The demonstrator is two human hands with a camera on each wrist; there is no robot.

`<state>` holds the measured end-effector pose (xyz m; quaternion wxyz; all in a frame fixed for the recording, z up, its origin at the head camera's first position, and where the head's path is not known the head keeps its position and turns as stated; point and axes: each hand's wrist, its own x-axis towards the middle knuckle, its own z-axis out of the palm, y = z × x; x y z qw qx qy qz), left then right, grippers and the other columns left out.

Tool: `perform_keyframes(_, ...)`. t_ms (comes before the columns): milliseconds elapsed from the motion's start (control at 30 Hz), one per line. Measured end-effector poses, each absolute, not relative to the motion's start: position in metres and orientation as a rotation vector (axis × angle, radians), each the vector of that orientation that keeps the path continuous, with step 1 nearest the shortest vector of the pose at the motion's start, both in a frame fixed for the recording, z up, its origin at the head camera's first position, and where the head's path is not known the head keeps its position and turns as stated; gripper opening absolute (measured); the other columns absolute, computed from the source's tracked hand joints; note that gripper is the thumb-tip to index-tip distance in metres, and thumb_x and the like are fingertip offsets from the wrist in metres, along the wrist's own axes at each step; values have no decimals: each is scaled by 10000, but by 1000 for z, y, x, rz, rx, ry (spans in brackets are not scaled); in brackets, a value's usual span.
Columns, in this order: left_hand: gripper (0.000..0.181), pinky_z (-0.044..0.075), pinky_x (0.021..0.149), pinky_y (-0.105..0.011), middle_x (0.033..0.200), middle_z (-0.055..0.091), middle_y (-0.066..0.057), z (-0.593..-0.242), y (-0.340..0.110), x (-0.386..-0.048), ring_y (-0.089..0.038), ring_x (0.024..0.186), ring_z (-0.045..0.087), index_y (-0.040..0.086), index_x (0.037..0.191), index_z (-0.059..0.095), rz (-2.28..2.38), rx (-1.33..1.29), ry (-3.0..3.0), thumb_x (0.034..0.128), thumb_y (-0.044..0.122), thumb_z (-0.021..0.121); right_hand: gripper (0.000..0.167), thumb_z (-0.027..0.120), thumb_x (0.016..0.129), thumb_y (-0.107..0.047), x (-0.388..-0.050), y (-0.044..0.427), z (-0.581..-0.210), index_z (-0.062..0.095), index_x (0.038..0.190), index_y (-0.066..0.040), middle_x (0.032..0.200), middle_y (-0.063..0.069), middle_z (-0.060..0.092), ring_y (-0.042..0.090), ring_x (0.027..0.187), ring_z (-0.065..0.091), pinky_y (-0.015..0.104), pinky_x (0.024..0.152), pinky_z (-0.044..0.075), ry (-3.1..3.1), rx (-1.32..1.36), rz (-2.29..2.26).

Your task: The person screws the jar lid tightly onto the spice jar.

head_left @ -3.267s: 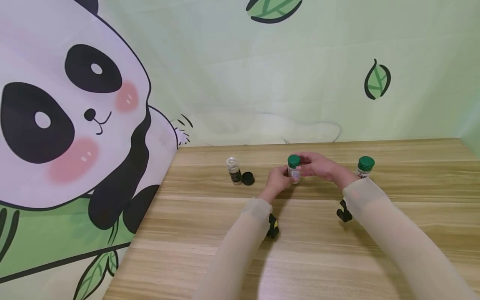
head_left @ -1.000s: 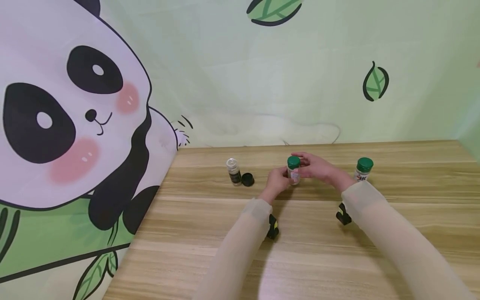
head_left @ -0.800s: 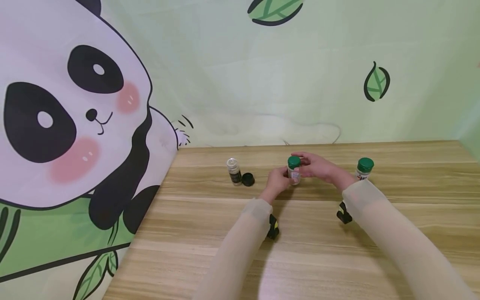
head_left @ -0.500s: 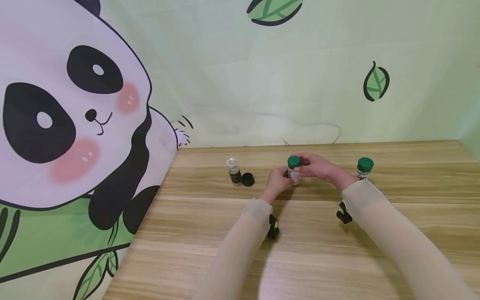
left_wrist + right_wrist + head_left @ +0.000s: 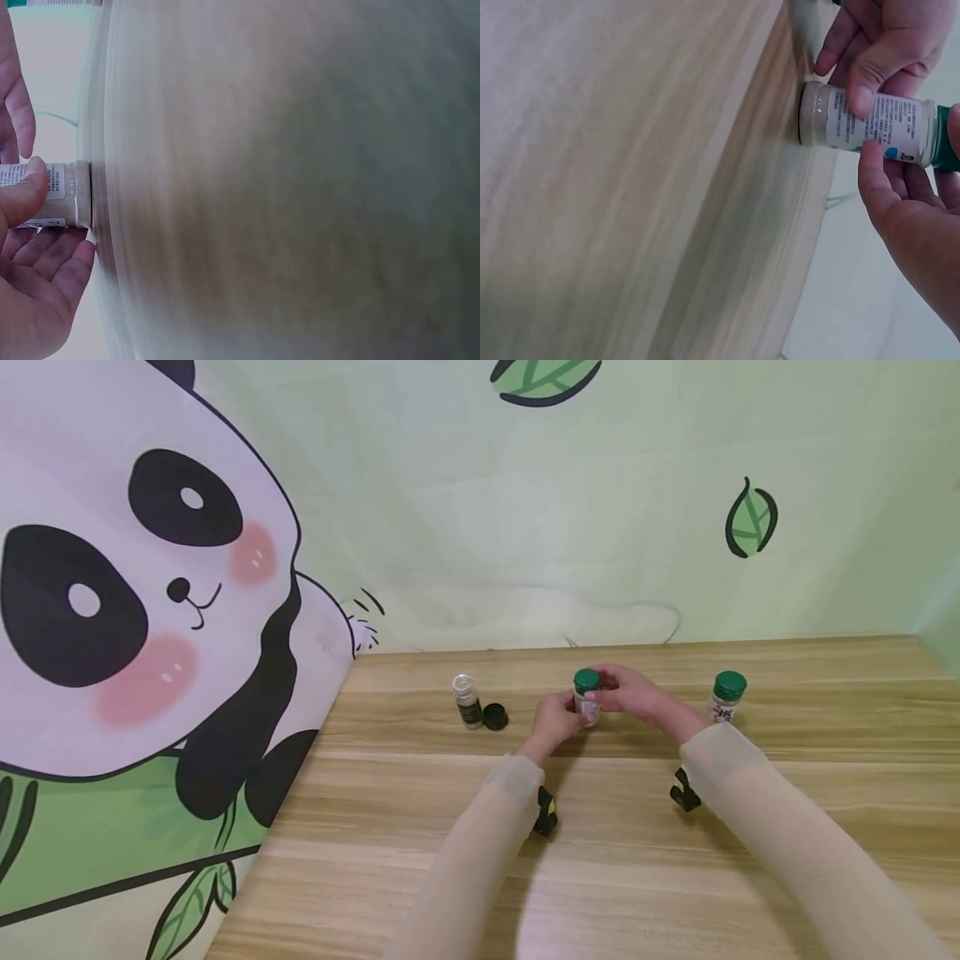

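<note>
Far left of the jar (image 5: 892, 124): panda (image 5: 172, 602) on the backdrop (image 5: 600, 510). Left of the jar, near: bottle (image 5: 467, 702), clear, dark label, upright, no cap on. Between bottle and jar, just beside the bottle: black cap (image 5: 495, 717) on the table (image 5: 637, 868).

At the jar's left side: left hand (image 5: 556, 720), gripping the lower part, thumb on the printed label, fingers behind.

Jar itself: upright on the table, green lid (image 5: 587, 680) on top; base right at the wood, can't confirm contact.

At the jar's right side: right hand (image 5: 633, 691), gripping higher up, thumb on the jar, a finger at the lid.

Well right of the jar: second jar (image 5: 727, 692), also green-topped, upright, base hidden by the right sleeve (image 5: 810, 835). Above it, printed leaf (image 5: 752, 520).
</note>
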<state>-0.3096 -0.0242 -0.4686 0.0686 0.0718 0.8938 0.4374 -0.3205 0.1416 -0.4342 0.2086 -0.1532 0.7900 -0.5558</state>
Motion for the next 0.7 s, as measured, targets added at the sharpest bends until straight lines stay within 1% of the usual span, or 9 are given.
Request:
perform_keyframes(233, 301, 485, 754, -174, 1194, 756, -157, -467, -26, -309, -141, 891, 617, 23, 1237, 710, 1299, 237, 2711, 945, 96, 723, 558, 534, 1059, -105, -315, 137, -437, 315, 1541, 71, 1548, 331, 417, 444, 1450, 420, 514, 1171, 418, 2231, -383, -1619)
perform_keyframes(433, 280, 470, 675, -161, 1176, 763, -163, -467, -27, -311, -120, 795, 623, 11, 1205, 721, 1379, 217, 2674, 934, 79, 732, 545, 546, 1053, -96, -313, 130, -440, 335, 1522, 82, 1523, 338, 443, 436, 1427, 448, 496, 1151, 448, 2230, -359, -1709)
perform_keyframes(567, 245, 450, 640, -161, 1131, 769, -169, -468, -27, -311, -100, 732, 586, 4, 1168, 729, 1402, 198, 2666, 933, 73, 731, 552, 558, 1051, -115, -311, 128, -442, 338, 1522, 72, 1540, 328, 436, 439, 1443, 436, 512, 1158, 437, 2259, -333, -1719)
perform_keyframes(700, 242, 440, 605, -152, 1113, 768, -181, -469, -27, -310, -79, 670, 558, -5, 1169, 726, 1412, 192, 2648, 940, 72, 722, 562, 568, 1049, -134, -307, 126, -444, 337, 1517, 76, 1544, 327, 431, 445, 1446, 433, 530, 1151, 440, 2300, -306, -1716)
